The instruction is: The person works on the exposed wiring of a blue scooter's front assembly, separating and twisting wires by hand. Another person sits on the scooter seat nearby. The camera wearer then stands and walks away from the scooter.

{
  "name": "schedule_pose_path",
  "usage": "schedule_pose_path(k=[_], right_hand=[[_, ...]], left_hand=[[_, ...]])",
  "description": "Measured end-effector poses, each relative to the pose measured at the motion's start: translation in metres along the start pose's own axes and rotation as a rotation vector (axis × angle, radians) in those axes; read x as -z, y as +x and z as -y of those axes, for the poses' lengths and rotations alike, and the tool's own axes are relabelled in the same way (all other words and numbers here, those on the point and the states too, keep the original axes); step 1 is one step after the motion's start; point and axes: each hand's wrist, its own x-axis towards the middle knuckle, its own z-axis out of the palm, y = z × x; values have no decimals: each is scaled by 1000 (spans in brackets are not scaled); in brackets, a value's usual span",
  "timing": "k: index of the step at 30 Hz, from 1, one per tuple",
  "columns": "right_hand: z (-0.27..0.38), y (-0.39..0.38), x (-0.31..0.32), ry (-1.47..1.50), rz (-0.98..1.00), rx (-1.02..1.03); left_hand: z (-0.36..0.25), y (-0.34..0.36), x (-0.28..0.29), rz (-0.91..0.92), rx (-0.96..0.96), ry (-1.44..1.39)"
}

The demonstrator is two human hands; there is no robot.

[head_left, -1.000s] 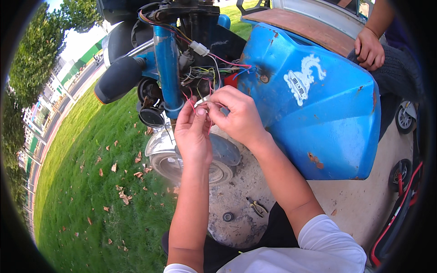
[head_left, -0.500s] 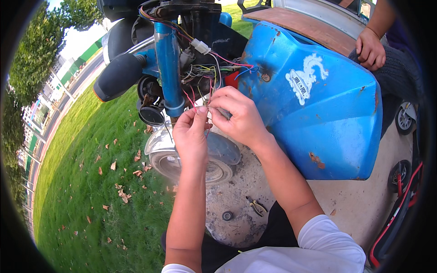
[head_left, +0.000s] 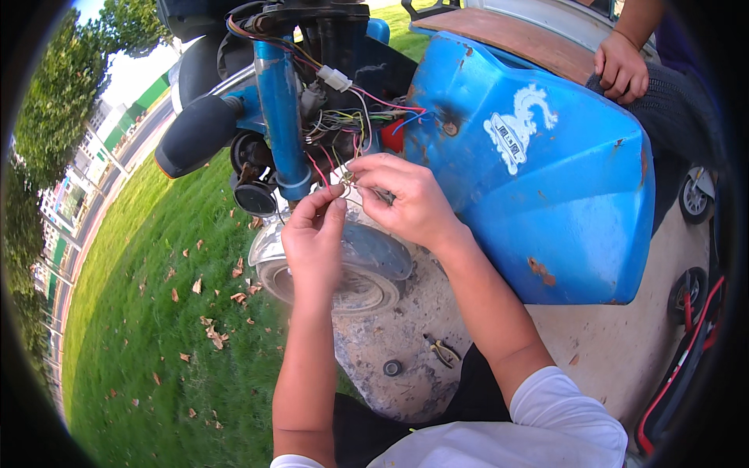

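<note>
My left hand (head_left: pixel 312 242) pinches the end of a pink wire (head_left: pixel 318 169) between thumb and fingertips. Close beside it, my right hand (head_left: pixel 407 201) is closed on thin wires (head_left: pixel 348 179), whose ends are partly hidden by the fingers. Both hands are just above the front wheel's silver mudguard (head_left: pixel 367 248). Behind them a tangle of coloured wires (head_left: pixel 343 121) hangs out next to a blue fork tube (head_left: pixel 279 117). A white plug connector (head_left: pixel 335 78) sits higher on the wiring.
A rusty blue body panel (head_left: pixel 562 218) stands at the right. Another person's hand (head_left: pixel 622 69) rests on dark cloth behind it. Pliers (head_left: pixel 441 350) and a small black ring (head_left: pixel 392 367) lie on the concrete. Grass (head_left: pixel 187 327) with dry leaves spreads at left.
My left hand has moved slightly down and left, opening a small gap to the right hand. The right hand stays nearly in place. The view has shifted a little.
</note>
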Motion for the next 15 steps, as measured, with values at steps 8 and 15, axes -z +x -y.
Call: schedule_pose_path(k=[8,15], right_hand=[[-3,1,0,11,-19,39],[-4,-2,-2,28,-13,2]], left_hand=[[-8,15,7,117,-538,633],[-14,21,7,168,-440,591]])
